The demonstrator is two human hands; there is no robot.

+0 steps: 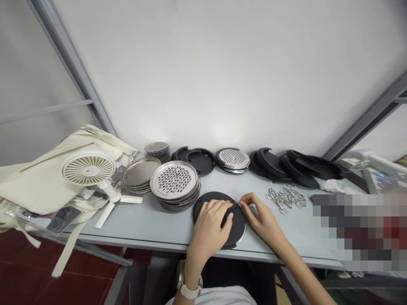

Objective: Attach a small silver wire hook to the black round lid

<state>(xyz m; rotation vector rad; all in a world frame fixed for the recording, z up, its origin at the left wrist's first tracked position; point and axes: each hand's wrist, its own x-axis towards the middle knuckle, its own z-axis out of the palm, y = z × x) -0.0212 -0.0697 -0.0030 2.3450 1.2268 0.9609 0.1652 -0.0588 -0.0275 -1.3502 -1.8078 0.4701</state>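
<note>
A round black plate (239, 231) lies near the table's front edge, with a silvery rim showing at its lower right. My left hand (210, 226) is on top of it, fingers bent over the plate and thumb apart, holding it down. At the plate's upper right edge, the thumb and index finger of my right hand (257, 215) pinch a small metal wire hook (235, 202), mostly hidden by the fingertips. To the right lies a loose heap of similar metal wire hooks (288, 197). Left of the plate rises a stack of perforated metal grater discs (174, 181).
Plain metal discs (142, 171) are stacked farther left, near a white fan (89, 170) and a cream bag (38, 182). Along the wall stand black round holders (200, 161), a holder with a perforated disc (234, 158) and more black plates (273, 164). A blurred patch covers the right.
</note>
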